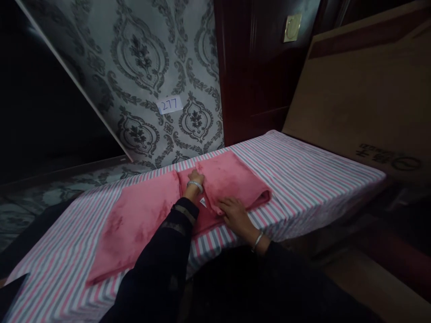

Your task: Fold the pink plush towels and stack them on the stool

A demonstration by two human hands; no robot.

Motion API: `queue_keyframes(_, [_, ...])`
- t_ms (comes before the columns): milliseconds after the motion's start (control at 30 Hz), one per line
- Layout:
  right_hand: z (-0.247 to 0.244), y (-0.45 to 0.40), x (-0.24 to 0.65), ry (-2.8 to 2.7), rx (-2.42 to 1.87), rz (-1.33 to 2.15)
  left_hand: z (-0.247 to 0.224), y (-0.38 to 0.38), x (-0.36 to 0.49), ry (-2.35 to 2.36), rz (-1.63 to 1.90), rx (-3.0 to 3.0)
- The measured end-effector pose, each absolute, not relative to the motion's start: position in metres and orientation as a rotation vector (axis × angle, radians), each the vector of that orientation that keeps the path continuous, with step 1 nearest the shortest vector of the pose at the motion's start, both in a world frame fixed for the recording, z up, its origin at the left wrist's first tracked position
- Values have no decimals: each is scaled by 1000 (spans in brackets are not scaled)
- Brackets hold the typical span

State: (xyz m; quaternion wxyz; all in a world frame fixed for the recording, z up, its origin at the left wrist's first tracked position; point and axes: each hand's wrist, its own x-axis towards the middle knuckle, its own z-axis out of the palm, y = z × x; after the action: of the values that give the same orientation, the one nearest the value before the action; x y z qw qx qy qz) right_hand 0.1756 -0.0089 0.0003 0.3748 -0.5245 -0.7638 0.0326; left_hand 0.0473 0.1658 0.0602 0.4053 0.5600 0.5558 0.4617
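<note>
A pink cloth [235, 177] lies on a striped cover, both side parts folded toward its middle. Between the folds a lower layer shows, with a small white label [203, 202]. My left hand [195, 178] is at the far end of the right fold's inner edge, its fingers closed on the cloth. Nearer to me, my right hand [235, 216] has its fingers bent over the near corner of that same fold. Each wrist wears a silver bracelet.
The striped cover [310, 172] spreads over the table. Behind it stand patterned wallpaper with a paper marked 277 [170, 105] and a dark red door [256, 67]. A large cardboard box [363, 89] is at the right, a dark screen [50, 98] at the left.
</note>
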Motion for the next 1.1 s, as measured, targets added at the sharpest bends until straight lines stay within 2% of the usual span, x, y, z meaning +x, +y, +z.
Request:
queue_keyframes(167, [-3,-11,171,-1901,-1380,73,76,120,63,1345,1054,1730])
queue_keyframes(333, [4,-9,180,-1793,-1402,17,61,56,46,930,763,2236])
queue_keyframes(433, [15,-6,182,-1782,-1396,7,52,36,34,911,669,2462])
queue_keyframes(600, [22,-11,184,-1719,-1316,1,53,34,45,1156,670,2468])
queue_keyframes(833, [-18,-42,229,-1523,-1326,-98,61,47,46,1306,841,2467])
queue_keyframes(1000, [-19,-24,258,-1684,-1600,-31,60,50,36,1356,822,2563])
queue_keyframes(1100, [-13,-12,267,-1807,-1798,15,52,40,35,1286,620,2725])
